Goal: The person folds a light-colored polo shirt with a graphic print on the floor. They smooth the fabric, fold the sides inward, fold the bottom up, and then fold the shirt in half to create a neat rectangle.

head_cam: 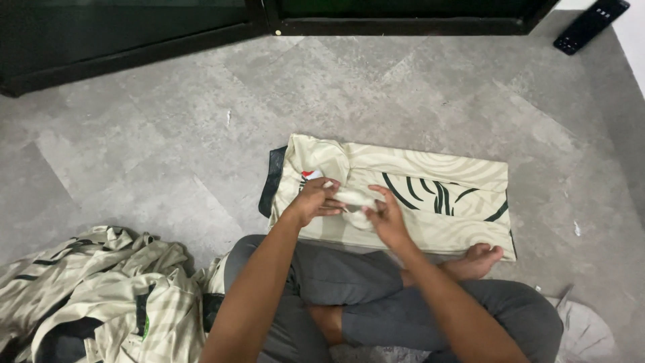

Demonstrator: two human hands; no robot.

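Both hands pinch a sleeve on a half-folded jersey, on the floor.
Left hand (314, 200) and right hand (384, 216) clamp the cream sleeve (355, 199) over the jersey (430, 195) lying on the grey floor (168, 148); uneven pull could skew the fold.

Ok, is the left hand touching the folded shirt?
Touching. The head view shows the left hand with its fingers closed on a fold of the cream shirt near the collar, no gap between them.
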